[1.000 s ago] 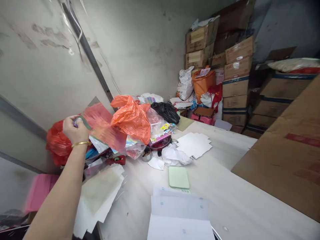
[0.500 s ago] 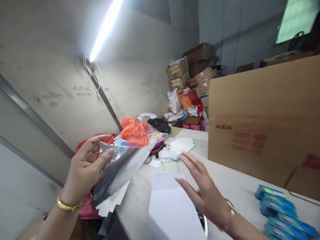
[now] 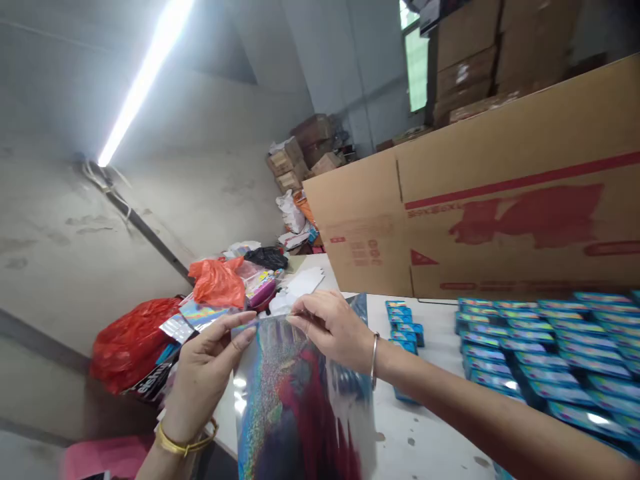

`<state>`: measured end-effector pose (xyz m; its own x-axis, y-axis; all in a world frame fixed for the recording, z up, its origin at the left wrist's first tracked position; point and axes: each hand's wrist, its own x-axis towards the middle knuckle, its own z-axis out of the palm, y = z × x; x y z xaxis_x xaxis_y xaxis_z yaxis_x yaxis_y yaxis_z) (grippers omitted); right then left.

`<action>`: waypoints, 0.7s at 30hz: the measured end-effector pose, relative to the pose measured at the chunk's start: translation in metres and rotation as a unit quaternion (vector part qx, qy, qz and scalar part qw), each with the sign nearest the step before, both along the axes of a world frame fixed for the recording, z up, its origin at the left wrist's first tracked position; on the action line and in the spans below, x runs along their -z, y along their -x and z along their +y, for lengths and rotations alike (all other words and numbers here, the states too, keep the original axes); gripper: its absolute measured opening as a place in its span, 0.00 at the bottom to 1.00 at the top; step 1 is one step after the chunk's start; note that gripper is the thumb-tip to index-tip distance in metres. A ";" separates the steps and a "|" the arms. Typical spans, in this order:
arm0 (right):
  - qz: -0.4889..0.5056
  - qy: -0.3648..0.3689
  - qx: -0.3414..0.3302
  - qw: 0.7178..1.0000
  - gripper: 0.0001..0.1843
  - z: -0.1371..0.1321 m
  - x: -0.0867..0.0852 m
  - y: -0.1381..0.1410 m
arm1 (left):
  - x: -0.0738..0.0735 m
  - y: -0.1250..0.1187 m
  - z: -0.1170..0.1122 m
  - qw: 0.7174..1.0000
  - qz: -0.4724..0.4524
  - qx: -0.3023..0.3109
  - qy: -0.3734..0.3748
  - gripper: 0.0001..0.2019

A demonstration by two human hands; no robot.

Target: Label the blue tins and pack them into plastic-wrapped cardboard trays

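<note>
Nearest: holographic foil bag (image 3: 300,407), upright over near edge of desk (image 3: 430,433). Left hand (image 3: 205,373) and right hand (image 3: 335,330): fingers pinched shut on bag's top edge. Bag looks flat, mouth apparently not yet opened. Right of bag: blue boxes (image 3: 540,347) in rows. Behind bag: cardboard carton (image 3: 500,220).

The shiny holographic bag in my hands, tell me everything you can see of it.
The holographic bag is a glossy film, plastic by its look, glittering rainbow with red and dark patches. It hangs upright over the white table. The left hand and right hand pinch its top edge; its bottom leaves the frame.
</note>
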<state>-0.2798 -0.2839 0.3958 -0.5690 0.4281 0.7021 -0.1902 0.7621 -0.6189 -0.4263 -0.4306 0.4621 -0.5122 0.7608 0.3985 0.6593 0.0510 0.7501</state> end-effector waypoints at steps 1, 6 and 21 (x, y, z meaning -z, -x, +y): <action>-0.001 0.007 0.001 1.000 0.02 0.003 0.000 -0.009 | 0.002 -0.004 0.004 1.000 -0.003 0.012 0.001 0.15; 0.011 -0.032 -0.027 0.999 0.10 0.012 0.002 -0.031 | 0.012 -0.011 0.028 0.998 -0.031 0.051 0.028 0.15; -0.012 0.037 -0.017 0.999 0.06 0.038 0.026 -0.039 | 0.041 -0.007 0.069 0.990 -0.032 0.110 0.080 0.13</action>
<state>-0.2406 -0.2455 0.3696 -0.6001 0.4591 0.6551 -0.1999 0.7069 -0.6785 -0.4197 -0.3618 0.4214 -0.3479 0.9071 0.2368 0.6197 0.0329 0.7841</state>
